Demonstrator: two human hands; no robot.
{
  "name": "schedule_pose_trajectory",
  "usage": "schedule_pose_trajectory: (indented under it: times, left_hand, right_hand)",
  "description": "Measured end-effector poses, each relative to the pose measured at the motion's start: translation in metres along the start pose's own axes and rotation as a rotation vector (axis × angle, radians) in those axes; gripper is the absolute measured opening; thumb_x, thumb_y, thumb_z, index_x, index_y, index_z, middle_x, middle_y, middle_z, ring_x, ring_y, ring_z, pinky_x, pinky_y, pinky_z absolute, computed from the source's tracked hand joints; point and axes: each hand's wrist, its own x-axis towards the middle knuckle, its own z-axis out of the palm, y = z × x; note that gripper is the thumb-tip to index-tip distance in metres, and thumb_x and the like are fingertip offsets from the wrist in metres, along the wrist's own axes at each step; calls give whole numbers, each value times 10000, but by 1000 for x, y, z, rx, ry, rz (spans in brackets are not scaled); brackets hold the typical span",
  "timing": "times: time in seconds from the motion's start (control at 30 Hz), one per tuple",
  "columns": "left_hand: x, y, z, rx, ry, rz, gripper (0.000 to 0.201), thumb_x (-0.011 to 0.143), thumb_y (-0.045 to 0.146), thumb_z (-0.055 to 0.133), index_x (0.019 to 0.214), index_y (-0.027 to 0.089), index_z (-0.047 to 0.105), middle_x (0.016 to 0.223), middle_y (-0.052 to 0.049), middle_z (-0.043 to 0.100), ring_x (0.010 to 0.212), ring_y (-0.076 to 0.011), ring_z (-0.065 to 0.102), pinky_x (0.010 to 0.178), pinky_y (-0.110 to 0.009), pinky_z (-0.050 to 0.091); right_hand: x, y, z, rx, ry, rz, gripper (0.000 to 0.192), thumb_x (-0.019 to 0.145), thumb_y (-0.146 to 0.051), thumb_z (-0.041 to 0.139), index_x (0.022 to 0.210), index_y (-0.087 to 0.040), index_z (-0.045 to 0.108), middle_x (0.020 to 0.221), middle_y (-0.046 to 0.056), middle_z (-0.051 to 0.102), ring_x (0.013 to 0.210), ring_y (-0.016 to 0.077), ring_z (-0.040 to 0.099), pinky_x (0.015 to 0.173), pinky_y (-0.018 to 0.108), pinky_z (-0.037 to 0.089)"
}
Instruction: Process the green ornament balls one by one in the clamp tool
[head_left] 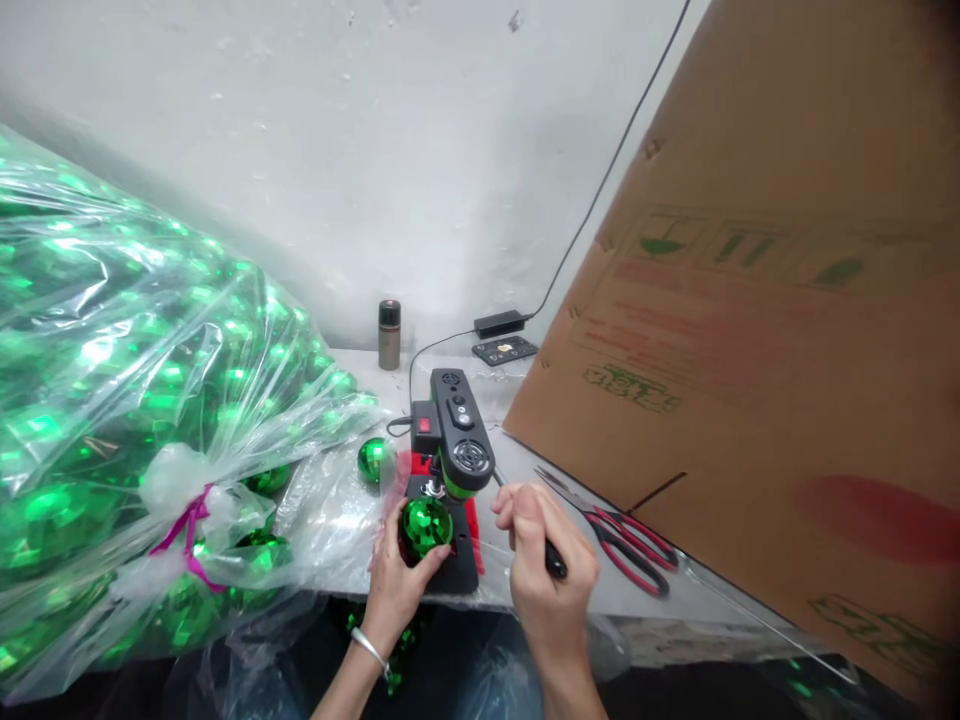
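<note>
In the head view, my left hand (396, 585) is wrapped round a shiny green faceted ball (426, 524), thumb on its near right side. The ball sits over the black base of a small bench machine (459, 425), just below its head. My right hand (553, 575) is closed in a fist around a black-ended lever handle (556, 562) at the machine's right. A second green ball (373, 459) lies on plastic film behind my left hand.
A large clear bag (150, 330) of green balls, tied with pink ribbon, fills the left side. Red-handled scissors (630, 545) lie by a big cardboard box (750, 400) at right. Behind stand a spray can (389, 335), a power adapter (499, 323) with its cable, and a phone (504, 350).
</note>
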Motion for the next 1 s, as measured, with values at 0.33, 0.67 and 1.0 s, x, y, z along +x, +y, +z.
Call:
schedule_pose_trajectory:
  times: [0.33,0.67,1.0]
  left_hand:
    - [8,-32,21,246,5,340,708,785,327,790,1431,212,524,1415,-170,647,1367,-394,598,1161,-628,473]
    - [24,-46,24,270,41,357,730,734,366,788,1384,178,514,1293,-167,678,1217,-393,670,1074,-635,530]
    - [22,-47,23,205,8,295,748,718,390,818,1381,188,539,1319,-164,680,1247,-396,651,1101,-634,500]
  right_hand:
    - [-1,1,-2,1,-24,-40,306,1040,-70,459,780,-225,503,717,-35,549,659,96,577,638,216,462]
    - [-12,6,-3,5,-20,-31,304,1041,-64,442,789,-223,503,736,-21,557,658,102,569,613,225,456]
    - [-12,4,1,11,28,26,325,1052,-101,459,753,-218,508,705,-21,556,654,117,564,599,250,429]
